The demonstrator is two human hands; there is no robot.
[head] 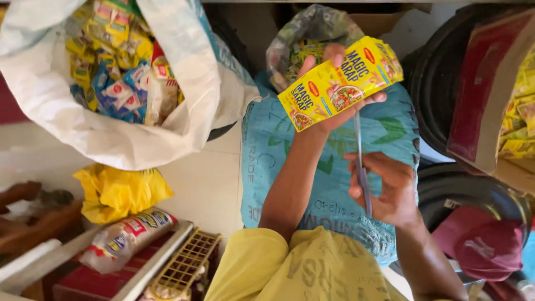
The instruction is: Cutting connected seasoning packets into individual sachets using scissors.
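As I look down, lines run from my body outward.

Shirt: my yellow shirt (pixel 312 267) fills the bottom edge, nearest the camera.
Right hand: my right hand (pixel 390 192) is curled closed around a pair of scissors (pixel 361 167), blades pointing up toward the packets.
Left hand: my left hand (pixel 334 92) is raised, fingers wrapped closed on a strip of yellow seasoning sachets (pixel 340 83), held flat above the teal sack.
Scissors and strip: the blade tips sit just below the strip's lower edge; whether they touch it I cannot tell.
Progress: as I judge it, the strip is whole, two joined sachets with no cut showing, so any separating is not yet done.
Teal sack: a woven teal sack (pixel 390 134) lies under both my arms.
Clear bag: beyond the strip, a clear plastic bag (pixel 304 39) holds more yellow packets.
White sack: far left, an open white sack (pixel 184 83) is full of yellow and blue sachets.
Near left: a crumpled yellow bag (pixel 117 189) and a clear packet (pixel 125 237) rest by a wire rack (pixel 189 259).
Right: a red-lined box (pixel 490 89) holds more yellow packets.
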